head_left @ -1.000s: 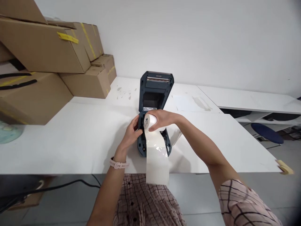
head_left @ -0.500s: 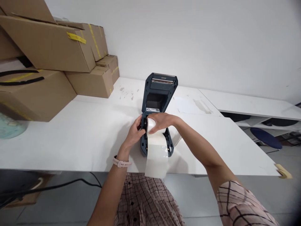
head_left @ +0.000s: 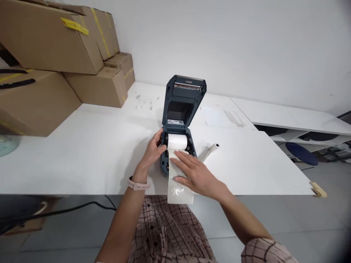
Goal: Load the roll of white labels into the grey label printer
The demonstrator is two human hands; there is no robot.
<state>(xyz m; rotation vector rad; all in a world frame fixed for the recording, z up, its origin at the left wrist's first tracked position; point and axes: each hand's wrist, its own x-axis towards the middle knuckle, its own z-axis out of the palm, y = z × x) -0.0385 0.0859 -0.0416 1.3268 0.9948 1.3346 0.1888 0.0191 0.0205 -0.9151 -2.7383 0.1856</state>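
We have the printer (head_left: pixel 176 128) on the white table (head_left: pixel 109 157), with its lid (head_left: pixel 182 98) raised and tipped back at its far side. Inside the printer's open body lies the white roll (head_left: pixel 177 141), set crosswise near the hinge. From the roll, the paper strip (head_left: pixel 178 191) runs out over the printer's near end and past the table's front edge.

Our left hand (head_left: pixel 151 153) is at the printer's left side, thumb and fingers moderately parted, touching its rim and side wall. Our right hand (head_left: pixel 196 175) lies palm down on the paper strip at the printer's near end, fingers stretched and a little spread, closed around nothing.

Just beside the printer, to its right, sits a slim white tube (head_left: pixel 214 147) with a dark opening at its end (we can't make out all of the pale piece trailing from it). Behind the printer and to its right, a pale sheet (head_left: pixel 215 117) lies flat on the table. Well apart to the printer's left, cardboard boxes (head_left: pixel 95 87) are stacked, some with yellow tape. Far to its right, beyond the table, we see a blue seat (head_left: pixel 301 153).
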